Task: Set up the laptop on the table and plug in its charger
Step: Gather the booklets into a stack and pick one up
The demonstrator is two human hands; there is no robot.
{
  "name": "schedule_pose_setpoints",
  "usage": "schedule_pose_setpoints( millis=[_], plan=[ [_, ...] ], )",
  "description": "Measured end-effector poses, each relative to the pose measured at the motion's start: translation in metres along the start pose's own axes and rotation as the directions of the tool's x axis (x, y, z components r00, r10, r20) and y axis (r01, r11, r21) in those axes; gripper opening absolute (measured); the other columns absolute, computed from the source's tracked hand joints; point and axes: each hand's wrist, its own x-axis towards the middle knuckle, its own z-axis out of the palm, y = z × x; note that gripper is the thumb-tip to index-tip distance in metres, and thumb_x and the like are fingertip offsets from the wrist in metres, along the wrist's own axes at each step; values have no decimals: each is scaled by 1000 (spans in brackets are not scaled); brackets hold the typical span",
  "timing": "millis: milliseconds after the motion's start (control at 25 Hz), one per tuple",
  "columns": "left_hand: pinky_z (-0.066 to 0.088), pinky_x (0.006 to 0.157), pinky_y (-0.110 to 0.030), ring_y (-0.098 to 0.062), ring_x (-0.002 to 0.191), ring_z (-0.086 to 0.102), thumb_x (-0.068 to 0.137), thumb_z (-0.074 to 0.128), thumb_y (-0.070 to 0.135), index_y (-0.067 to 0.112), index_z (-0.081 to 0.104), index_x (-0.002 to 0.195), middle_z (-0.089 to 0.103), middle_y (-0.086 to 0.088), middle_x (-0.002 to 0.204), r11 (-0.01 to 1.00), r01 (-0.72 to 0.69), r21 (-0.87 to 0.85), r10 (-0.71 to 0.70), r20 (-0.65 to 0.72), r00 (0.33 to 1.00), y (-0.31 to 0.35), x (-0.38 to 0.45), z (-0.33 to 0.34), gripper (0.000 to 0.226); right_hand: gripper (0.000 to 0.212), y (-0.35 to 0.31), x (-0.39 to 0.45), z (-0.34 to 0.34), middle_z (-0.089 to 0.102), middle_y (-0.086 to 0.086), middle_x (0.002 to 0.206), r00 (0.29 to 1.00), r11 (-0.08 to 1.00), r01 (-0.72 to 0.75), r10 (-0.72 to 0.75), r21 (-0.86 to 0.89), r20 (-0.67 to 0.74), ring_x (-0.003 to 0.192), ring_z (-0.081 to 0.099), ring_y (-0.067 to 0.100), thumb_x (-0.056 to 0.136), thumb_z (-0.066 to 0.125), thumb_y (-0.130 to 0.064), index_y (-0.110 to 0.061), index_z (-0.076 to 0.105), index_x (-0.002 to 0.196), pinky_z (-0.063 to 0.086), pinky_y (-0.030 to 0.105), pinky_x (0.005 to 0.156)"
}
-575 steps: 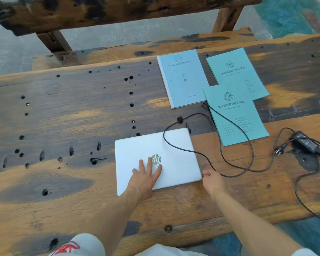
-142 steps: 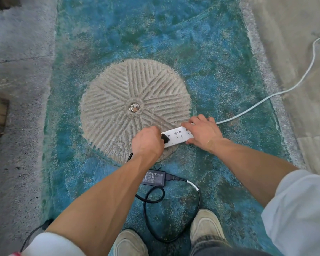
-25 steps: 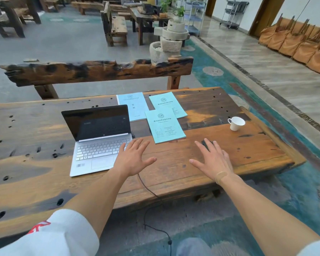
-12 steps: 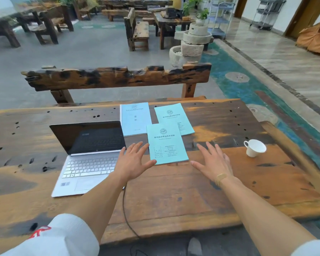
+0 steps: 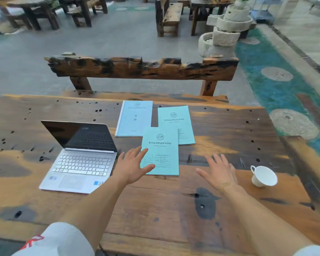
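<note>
Laptop (image 5: 79,159) sits open on the wooden table (image 5: 155,209), left of centre, lid upright and tilted back, screen dark with the keyboard mirrored in it. Silver keyboard deck faces the person.

Left hand (image 5: 130,167) hovers just right of the laptop's right edge, palm down, fingers straight and spread, thumb out to the right. It holds nothing. Its fingertips and thumb overlap the lower left corner of the nearest teal booklet (image 5: 160,151); cannot tell whether they touch the paper or hang above it.

Right hand (image 5: 218,169) is well to the right of the laptop, also palm down, fingers splayed wide, empty, over bare wood. A tan band shows at its wrist. Contact with the table cannot be told.

No charger cable can be made out on the table top in this view; the laptop's right side is partly hidden by the left hand.

Around: two more booklets lie behind the nearest one, a pale blue booklet (image 5: 135,118) to the left and a second teal booklet (image 5: 175,121) to the right, partly under the nearest. A white teacup (image 5: 264,176) stands right of the right hand, near the table's edge. A rough wooden bench (image 5: 142,68) stands beyond the far side of the table. Stacked millstones (image 5: 224,30) rise behind it on the right.
</note>
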Motion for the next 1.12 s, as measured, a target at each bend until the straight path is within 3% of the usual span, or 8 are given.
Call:
schedule_pose_setpoints(
  millis=[360,600,760,1120],
  plan=[
    [13,121,-47,-19,148,19,88,38,72,35,22,153,20,5,162,995,97,-18,-96,67,993,-8,40,2,77,74,-9,55,10,17,0,162,998,999,39,-40,19,58,150,11,25,88,38,-69,-37,19,152,18,50,117],
    [21,118,-47,-20,143,31,86,42,72,32,22,153,36,3,156,995,92,-24,-89,105,990,-24,87,11,81,72,-30,108,15,29,-5,158,996,997,63,-65,35,58,145,25,21,88,42,-67,-35,25,150,32,47,111],
    [23,116,-47,-21,142,32,86,45,71,32,21,153,38,0,154,992,116,-57,-104,180,978,-41,120,28,82,73,-51,142,32,29,-6,158,989,997,48,-57,62,140,144,28,20,88,43,-66,-33,23,151,34,48,111],
    [46,94,-47,-25,123,47,80,52,68,29,28,146,47,-2,131,944,293,-150,-233,326,916,-58,189,85,80,79,-77,203,86,41,5,144,942,991,-89,52,96,333,127,47,27,88,48,-61,-25,19,152,48,41,89]
  ],
)
